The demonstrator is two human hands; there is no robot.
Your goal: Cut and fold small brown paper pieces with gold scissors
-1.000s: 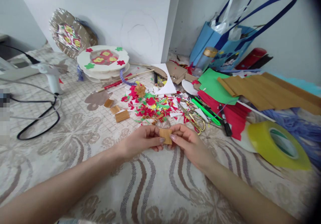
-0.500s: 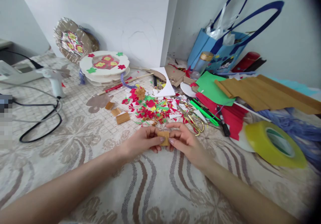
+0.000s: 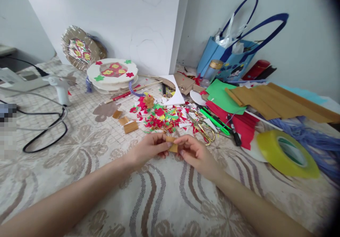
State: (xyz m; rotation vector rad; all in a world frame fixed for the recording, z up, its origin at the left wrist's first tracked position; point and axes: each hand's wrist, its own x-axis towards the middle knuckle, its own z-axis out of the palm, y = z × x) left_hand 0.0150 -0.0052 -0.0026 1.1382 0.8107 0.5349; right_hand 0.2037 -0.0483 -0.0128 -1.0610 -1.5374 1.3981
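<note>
Just above the patterned tablecloth (image 3: 164, 194), the left hand (image 3: 148, 150) and right hand (image 3: 195, 153) both pinch a small brown corrugated paper piece (image 3: 172, 144) between fingertips, and I judge an uneven pull could tear it or drop it among the paper scraps (image 3: 159, 114).

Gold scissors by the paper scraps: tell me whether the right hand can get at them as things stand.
Probably yes, but not freely: the gold scissors lie uncovered just beyond the right hand, nothing between. That hand and the left hand both pinch the small brown paper piece, so its fingers are occupied.
</note>
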